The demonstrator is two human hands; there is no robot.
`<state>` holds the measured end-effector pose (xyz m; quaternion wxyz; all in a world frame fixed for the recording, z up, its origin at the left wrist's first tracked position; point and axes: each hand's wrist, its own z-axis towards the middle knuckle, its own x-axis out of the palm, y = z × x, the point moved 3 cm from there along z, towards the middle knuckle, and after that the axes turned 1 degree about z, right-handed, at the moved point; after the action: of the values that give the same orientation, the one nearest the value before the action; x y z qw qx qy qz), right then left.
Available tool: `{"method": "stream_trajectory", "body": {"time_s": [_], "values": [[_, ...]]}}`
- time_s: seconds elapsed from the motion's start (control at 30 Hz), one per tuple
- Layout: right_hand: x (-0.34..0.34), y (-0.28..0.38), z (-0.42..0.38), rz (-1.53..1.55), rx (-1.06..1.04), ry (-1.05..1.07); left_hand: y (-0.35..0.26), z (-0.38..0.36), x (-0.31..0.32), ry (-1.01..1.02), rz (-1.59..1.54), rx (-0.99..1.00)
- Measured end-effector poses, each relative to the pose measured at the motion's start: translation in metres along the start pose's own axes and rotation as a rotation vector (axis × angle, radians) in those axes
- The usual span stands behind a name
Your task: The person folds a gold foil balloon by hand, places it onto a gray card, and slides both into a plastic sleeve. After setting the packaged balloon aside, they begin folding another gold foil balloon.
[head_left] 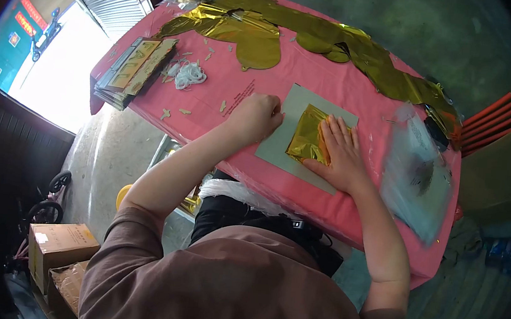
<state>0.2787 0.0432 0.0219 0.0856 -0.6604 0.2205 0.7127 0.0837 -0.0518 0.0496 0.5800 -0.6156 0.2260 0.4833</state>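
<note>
On the pink-covered table, a grey card (277,142) lies at an angle in front of me. A folded piece of shiny gold foil (308,131) rests on the card. My right hand (339,153) is flat on the foil's right side with its fingers stretched out, covering part of it. At the card's left edge, my left hand (255,119) is curled closed, and whatever its fingers may hold is hidden. Large flat gold foil shapes (259,46), like deflated balloons, stretch along the table's far edge.
White string (189,75) lies bundled at left, near small pale scattered pieces (166,113) and a stack of printed packets (133,69). Clear plastic bags (419,172) lie at right. Cardboard boxes (62,244) stand on the floor at lower left.
</note>
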Motion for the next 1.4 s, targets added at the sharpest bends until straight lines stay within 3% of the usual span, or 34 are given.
{"method": "stream_trajectory", "body": {"time_s": [0.07, 0.3, 0.4, 0.47, 0.7, 0.77, 0.9, 1.07, 1.4], "values": [[-0.001, 0.001, 0.000, -0.008, -0.002, 0.001, 0.000, 0.000, -0.003, 0.001, -0.149, -0.001], [-0.004, 0.003, 0.000, 0.014, 0.014, 0.007, -0.012, 0.006, 0.006, -0.018, -0.153, 0.036], [-0.004, 0.004, 0.000, 0.012, 0.013, 0.016, -0.022, 0.007, 0.008, 0.050, -0.163, -0.050], [-0.004, 0.003, 0.000, 0.001, 0.012, 0.016, -0.026, 0.010, 0.013, -0.046, -0.120, 0.070], [-0.004, 0.003, 0.000, 0.019, 0.013, 0.018, -0.036, 0.010, 0.030, -0.022, -0.032, 0.122], [-0.002, 0.000, -0.003, 0.017, 0.034, 0.023, -0.039, 0.005, 0.037, -0.079, 0.211, 0.138], [-0.004, 0.002, 0.000, 0.022, 0.018, 0.042, -0.035, -0.002, 0.044, -0.132, 0.243, 0.260], [-0.010, -0.006, -0.003, 0.100, -0.016, 0.089, -0.036, -0.003, 0.043, -0.146, 0.280, 0.275], [-0.026, -0.021, -0.039, 0.068, 0.130, 0.171, -0.037, -0.003, 0.040, -0.102, 0.251, 0.239]]}}
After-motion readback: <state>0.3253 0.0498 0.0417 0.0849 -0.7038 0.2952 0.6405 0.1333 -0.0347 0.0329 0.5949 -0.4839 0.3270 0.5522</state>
